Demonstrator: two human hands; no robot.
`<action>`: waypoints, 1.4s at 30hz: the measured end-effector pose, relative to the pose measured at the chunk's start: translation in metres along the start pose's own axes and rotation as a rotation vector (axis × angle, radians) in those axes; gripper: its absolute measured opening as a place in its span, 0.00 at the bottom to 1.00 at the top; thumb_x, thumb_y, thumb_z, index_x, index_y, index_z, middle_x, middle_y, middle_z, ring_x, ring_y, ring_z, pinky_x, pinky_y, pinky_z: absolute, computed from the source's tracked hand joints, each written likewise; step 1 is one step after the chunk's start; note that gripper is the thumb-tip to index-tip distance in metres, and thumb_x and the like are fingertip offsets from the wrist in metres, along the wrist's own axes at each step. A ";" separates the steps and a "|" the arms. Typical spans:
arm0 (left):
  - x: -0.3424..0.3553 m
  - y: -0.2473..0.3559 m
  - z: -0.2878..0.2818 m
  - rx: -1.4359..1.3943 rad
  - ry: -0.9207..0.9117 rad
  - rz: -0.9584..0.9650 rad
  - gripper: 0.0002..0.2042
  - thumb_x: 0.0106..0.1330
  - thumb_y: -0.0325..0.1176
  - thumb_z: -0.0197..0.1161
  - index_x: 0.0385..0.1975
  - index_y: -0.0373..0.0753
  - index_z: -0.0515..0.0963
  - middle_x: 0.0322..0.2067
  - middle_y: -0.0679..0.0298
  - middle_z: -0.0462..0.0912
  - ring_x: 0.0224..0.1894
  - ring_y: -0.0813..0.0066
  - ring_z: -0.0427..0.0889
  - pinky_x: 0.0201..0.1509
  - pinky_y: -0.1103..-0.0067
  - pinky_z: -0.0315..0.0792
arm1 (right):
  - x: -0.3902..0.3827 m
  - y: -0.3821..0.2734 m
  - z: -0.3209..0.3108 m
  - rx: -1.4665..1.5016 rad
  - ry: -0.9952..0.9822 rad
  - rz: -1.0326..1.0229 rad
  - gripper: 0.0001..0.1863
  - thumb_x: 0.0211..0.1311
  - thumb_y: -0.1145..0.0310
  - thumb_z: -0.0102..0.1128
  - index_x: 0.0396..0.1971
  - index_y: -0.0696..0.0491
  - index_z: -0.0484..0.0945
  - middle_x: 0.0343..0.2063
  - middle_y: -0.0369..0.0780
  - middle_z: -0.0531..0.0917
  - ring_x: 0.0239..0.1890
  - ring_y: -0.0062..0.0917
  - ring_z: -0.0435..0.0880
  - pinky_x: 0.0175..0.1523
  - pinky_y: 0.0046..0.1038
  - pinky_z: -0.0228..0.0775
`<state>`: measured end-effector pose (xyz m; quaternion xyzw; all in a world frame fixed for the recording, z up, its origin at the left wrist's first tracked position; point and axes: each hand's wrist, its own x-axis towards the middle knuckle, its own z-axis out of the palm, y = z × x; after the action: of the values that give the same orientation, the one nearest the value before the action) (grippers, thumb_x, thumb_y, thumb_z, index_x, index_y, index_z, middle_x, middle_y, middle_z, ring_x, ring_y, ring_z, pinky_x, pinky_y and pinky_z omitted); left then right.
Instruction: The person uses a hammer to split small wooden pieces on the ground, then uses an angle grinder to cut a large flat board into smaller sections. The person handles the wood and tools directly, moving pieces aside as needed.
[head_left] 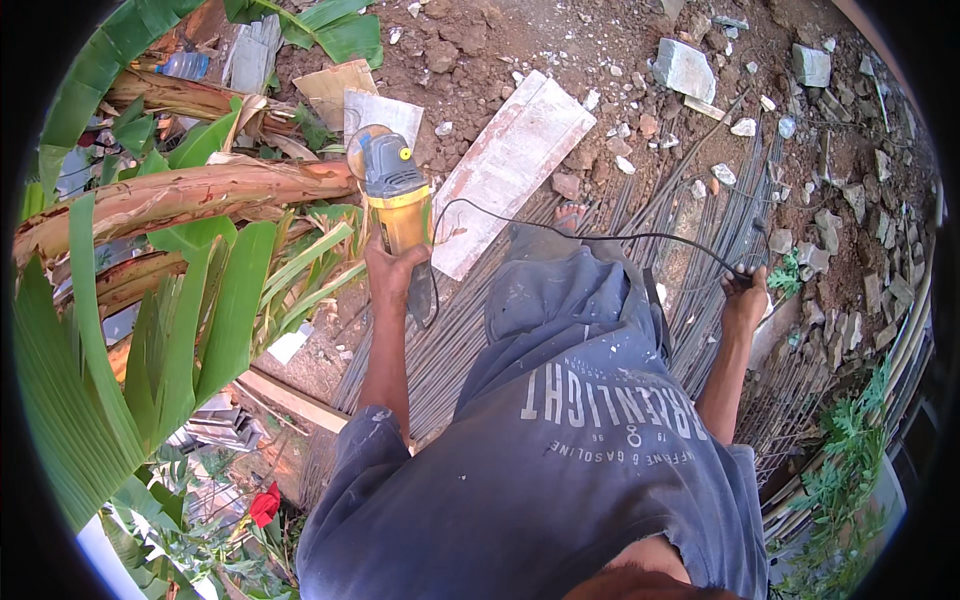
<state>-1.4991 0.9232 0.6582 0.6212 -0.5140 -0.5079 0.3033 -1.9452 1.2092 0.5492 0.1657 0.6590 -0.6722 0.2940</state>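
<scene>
My left hand [392, 268] is wrapped round the yellow body of an angle grinder [400, 212]. The grinder points away from me, its dark head at the far end and a round brownish disc [358, 150] on its left side. From its rear a black power cord [610, 238] loops up and runs across to the right. My right hand [746, 296] is closed on that cord, out to my right and apart from the grinder. Below the cord lie many long, thin steel rods [692, 245] on the ground.
A pale, worn board [515, 165] lies beyond the grinder. Banana trunks [200, 200] and broad green leaves [70, 370] crowd the left. Broken concrete [684, 68] and rubble are strewn over brown soil at the far right. Leafy plants [850, 470] grow at the near right.
</scene>
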 end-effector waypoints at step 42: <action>-0.036 0.047 0.191 -0.056 -1.480 -0.411 0.32 0.43 0.26 0.70 0.53 0.31 0.72 0.39 0.58 0.84 0.37 0.68 0.84 0.46 0.72 0.80 | -0.182 0.087 0.051 -0.387 -0.723 -0.160 0.24 0.72 0.50 0.50 0.51 0.55 0.79 0.41 0.45 0.85 0.36 0.30 0.82 0.43 0.36 0.73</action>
<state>-1.6935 0.9712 0.6548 0.1945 -0.4443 -0.8502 -0.2047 -1.7427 1.1948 0.5953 -0.1909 0.6384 -0.5716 0.4789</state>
